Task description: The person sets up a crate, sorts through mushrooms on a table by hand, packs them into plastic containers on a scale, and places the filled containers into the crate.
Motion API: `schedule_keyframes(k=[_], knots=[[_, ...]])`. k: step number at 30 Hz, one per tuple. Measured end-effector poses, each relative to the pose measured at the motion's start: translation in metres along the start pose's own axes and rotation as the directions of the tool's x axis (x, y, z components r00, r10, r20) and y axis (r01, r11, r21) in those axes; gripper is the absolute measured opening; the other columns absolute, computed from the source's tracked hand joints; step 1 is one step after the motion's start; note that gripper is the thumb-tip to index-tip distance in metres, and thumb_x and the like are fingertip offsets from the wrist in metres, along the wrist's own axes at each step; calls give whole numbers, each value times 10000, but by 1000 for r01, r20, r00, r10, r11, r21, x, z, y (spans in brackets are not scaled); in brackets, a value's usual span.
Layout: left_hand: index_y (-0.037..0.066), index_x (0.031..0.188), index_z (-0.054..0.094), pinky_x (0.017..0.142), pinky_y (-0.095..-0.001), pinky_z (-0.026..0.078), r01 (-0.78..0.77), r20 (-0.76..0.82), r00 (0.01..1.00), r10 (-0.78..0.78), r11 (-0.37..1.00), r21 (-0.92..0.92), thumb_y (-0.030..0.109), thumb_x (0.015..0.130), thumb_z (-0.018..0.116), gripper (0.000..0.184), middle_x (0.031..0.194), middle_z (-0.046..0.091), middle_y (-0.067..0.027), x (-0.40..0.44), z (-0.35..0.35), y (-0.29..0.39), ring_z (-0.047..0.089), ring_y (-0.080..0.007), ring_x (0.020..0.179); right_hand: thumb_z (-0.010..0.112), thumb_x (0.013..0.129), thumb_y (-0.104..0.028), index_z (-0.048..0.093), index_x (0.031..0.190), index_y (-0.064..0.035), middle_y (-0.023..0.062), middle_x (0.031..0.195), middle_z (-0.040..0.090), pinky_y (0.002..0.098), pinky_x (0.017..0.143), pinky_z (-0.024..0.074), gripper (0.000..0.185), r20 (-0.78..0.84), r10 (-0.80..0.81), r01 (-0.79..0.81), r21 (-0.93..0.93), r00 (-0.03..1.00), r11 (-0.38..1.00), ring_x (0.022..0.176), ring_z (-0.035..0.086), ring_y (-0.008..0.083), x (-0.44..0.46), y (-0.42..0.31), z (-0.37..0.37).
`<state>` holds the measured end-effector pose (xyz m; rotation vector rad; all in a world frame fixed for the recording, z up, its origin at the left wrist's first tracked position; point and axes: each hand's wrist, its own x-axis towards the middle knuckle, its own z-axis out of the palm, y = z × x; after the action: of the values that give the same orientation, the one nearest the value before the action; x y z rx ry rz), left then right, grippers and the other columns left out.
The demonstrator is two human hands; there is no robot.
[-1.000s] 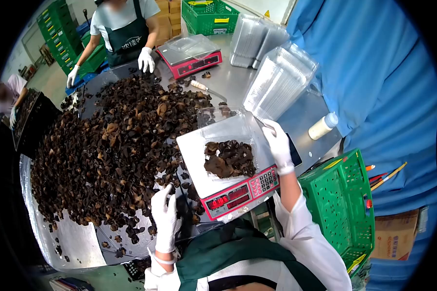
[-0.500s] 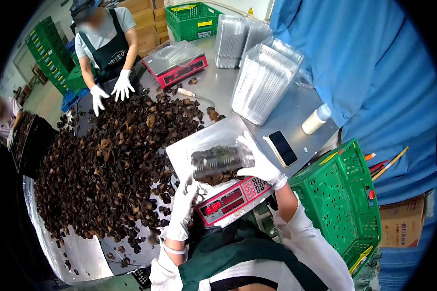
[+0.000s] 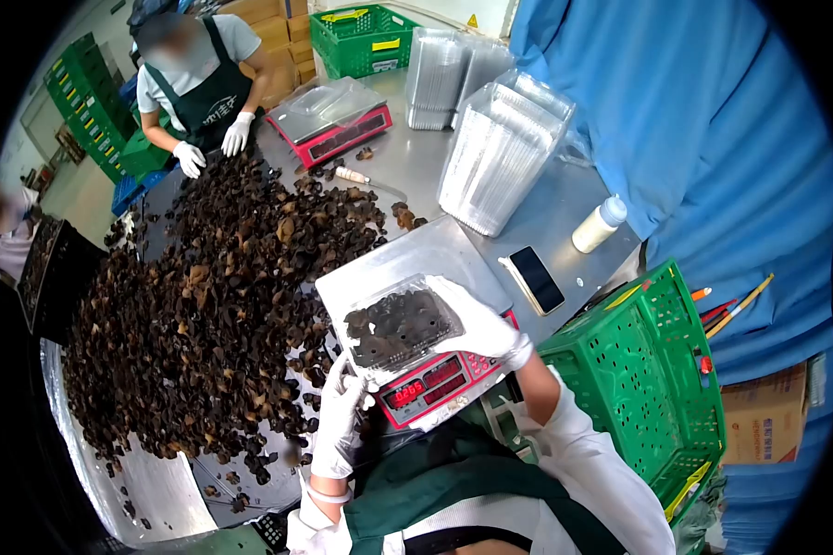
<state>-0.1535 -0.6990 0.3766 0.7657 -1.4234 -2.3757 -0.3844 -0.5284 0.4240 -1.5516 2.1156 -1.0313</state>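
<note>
A clear plastic box [image 3: 400, 326] filled with dark, wrinkled wood ear mushrooms is tilted over the metal plate [image 3: 435, 254] of a red digital scale [image 3: 426, 388]. My right hand [image 3: 479, 326], in a white glove, grips the box's right side, fingers along its far edge and thumb at the near edge. At the near left corner is my gloved left hand [image 3: 339, 421], its fingers curled and the fingertips against the box. The box hides part of the plate; whether it touches the plate I cannot tell. Red digits glow on the scale's display.
A large mushroom heap [image 3: 204, 324] covers the table's left. Stacked clear boxes [image 3: 504, 153], a phone [image 3: 532, 279], a bottle [image 3: 600, 225] and a knife [image 3: 368, 182] lie beyond. A green crate [image 3: 643, 398] stands right. Across, a co-worker [image 3: 199, 83] stands by another scale [image 3: 331, 125].
The box has come down and nearer to me, and its face has turned up toward me. My right hand moved with it. The co-worker's hands drew back to the heap's far edge.
</note>
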Motion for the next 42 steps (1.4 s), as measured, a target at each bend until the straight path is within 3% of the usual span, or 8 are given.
schedule_keyframes(k=[6,9,11,13,15,27,36,42], knots=[[29,1383,354,551,-258,481,121,-28,992,-124,988,-97,420,1008,295,545,818,636,-128,-9,-5,2,606,-173,624,763,722,-194,431,1365,-33,206,1447,341,366,1093,291,742,55,79,-89,207,995,974,1353,332,288,-33,-6,-10],[35,1383,356,557,-238,476,143,-36,988,-151,976,-164,353,997,400,502,834,636,-110,-9,-5,3,601,-151,627,737,745,-148,523,1265,-25,196,1301,507,341,962,433,576,-113,-172,151,-169,979,974,1194,520,247,-38,1,10],[34,1339,395,561,-229,474,69,-69,995,-74,995,-77,309,977,462,459,853,634,-95,-15,3,4,599,-135,632,721,789,-187,573,1155,-25,172,1048,632,308,755,520,426,-302,316,-269,187,899,945,909,652,233,-33,-30,19],[33,1295,434,565,-221,473,-1,-92,996,2,1000,13,264,957,524,419,873,631,-81,-16,4,3,597,-119,636,665,850,-193,586,1072,-7,139,898,657,282,652,516,300,-380,298,-232,208,876,950,742,655,179,-38,-17,30],[26,1206,474,576,-212,476,36,-62,997,-38,999,-35,124,919,566,318,854,611,-54,-13,0,-4,612,-114,653,534,937,-164,578,963,-7,75,779,636,218,543,468,165,56,543,-512,426,838,746,633,607,101,-44,-9,27],[57,975,487,575,-216,498,207,10,978,-207,970,-126,62,875,565,127,848,619,-69,-12,5,-3,616,-128,635,473,966,-213,552,877,-42,47,717,613,189,502,432,209,116,555,-441,747,823,497,565,574,80,-32,11,25],[54,934,459,586,-228,465,-144,-33,988,151,977,156,11,856,564,137,761,544,-22,-11,5,-26,520,-86,606,480,957,-165,542,965,-23,61,809,620,209,596,461,154,84,473,-382,719,877,581,682,596,89,-42,15,36],[8,920,607,695,-345,520,-554,185,654,734,298,777,-90,677,606,263,953,679,-147,-23,-15,8,653,-298,804,708,759,-180,377,1374,-24,172,1284,507,379,939,446,716,-160,111,-80,187,981,979,1111,553,324,-51,-41,37]])
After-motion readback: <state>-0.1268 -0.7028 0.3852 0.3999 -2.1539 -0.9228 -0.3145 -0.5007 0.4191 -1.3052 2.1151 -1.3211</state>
